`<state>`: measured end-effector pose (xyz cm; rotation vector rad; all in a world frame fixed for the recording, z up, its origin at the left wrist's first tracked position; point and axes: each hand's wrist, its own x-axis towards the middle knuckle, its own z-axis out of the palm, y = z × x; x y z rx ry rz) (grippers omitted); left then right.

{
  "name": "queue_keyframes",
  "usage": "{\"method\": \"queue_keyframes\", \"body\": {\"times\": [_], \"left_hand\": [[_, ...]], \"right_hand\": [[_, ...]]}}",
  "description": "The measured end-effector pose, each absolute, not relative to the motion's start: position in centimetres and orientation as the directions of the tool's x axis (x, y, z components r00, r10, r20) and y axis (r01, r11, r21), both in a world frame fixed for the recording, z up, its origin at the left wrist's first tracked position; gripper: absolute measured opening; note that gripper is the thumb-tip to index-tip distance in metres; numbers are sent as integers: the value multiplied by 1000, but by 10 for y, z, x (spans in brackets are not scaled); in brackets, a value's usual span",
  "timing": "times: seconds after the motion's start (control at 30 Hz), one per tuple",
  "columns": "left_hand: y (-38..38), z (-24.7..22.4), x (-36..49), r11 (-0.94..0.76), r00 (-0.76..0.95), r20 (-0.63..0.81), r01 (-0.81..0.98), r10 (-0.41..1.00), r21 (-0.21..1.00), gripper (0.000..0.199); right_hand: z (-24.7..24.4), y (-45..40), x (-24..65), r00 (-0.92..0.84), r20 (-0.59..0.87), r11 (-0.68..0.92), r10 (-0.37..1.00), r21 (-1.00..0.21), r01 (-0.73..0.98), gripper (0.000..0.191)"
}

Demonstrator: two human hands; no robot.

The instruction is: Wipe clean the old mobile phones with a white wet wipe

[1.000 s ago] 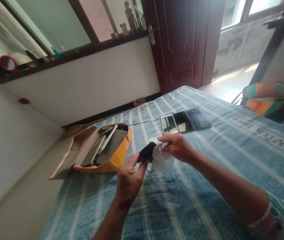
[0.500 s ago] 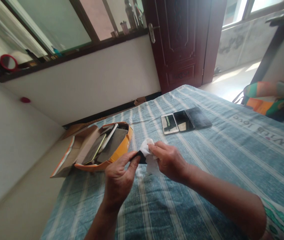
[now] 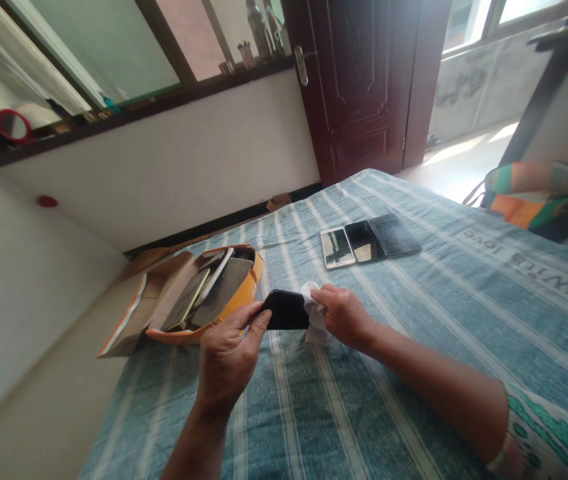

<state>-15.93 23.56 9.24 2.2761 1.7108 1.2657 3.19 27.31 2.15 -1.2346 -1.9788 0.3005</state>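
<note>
My left hand [image 3: 229,357] pinches one end of a black phone [image 3: 287,311] between thumb and fingers, holding it above the bed. At the phone's other end, my right hand [image 3: 347,317] grips a white tissue [image 3: 315,320] that wraps over the edge. Beyond my hands, a white-framed phone [image 3: 337,247], a black phone [image 3: 365,241] and a larger dark tablet-like device [image 3: 395,235] lie side by side on the striped bedspread [image 3: 364,400]. Left of them stands an open orange cardboard box [image 3: 237,300] with several flat devices [image 3: 224,290] inside.
The box's lid flap [image 3: 134,313] folds out over the bed's left edge. A dark red door [image 3: 364,87] stands behind the bed. Beyond the right edge sits a colourful bag [image 3: 529,193]. A red-rimmed mirror [image 3: 13,125] and small bottles line the window ledge [image 3: 139,107].
My right hand has slid the tissue rightward to the phone's far end, uncovering more of its black surface. My left hand has shifted slightly left and keeps its hold.
</note>
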Motion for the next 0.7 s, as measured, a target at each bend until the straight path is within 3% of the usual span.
{"method": "queue_keyframes", "body": {"times": [0.17, 0.27, 0.47, 0.7], "left_hand": [[233, 95, -155, -452, 146, 591, 791, 794, 413, 20], [231, 95, -154, -467, 168, 594, 791, 787, 395, 19], [234, 93, -157, -440, 124, 610, 804, 783, 401, 21], [235, 94, -157, -410, 92, 563, 781, 822, 471, 23]], "right_hand": [[40, 258, 21, -227, 700, 701, 677, -520, 487, 30], [43, 254, 17, -212, 753, 748, 623, -496, 441, 36], [26, 265, 23, -239, 655, 663, 717, -533, 526, 40], [12, 276, 32, -202, 460, 489, 865, -677, 550, 28]]}}
